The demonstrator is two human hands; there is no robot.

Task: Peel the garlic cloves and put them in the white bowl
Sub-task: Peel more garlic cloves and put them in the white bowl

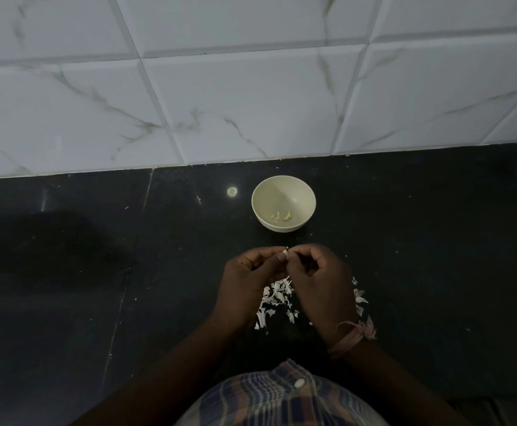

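A white bowl (297,187) stands on the black counter near the tiled wall, with a few peeled garlic cloves (280,216) lying at its bottom. Just in front of the bowl, my left hand (246,278) and my right hand (320,279) meet fingertip to fingertip. Both pinch one small garlic clove (285,252), of which only a pale tip shows between the fingers. A pile of white garlic peels (277,298) lies on the counter under and between my hands.
The black counter (97,272) stretches wide to the left and right. A marbled white tile wall (251,87) rises right behind the bowl. More peel scraps (358,295) lie to the right of my right hand. A thread band circles my right wrist.
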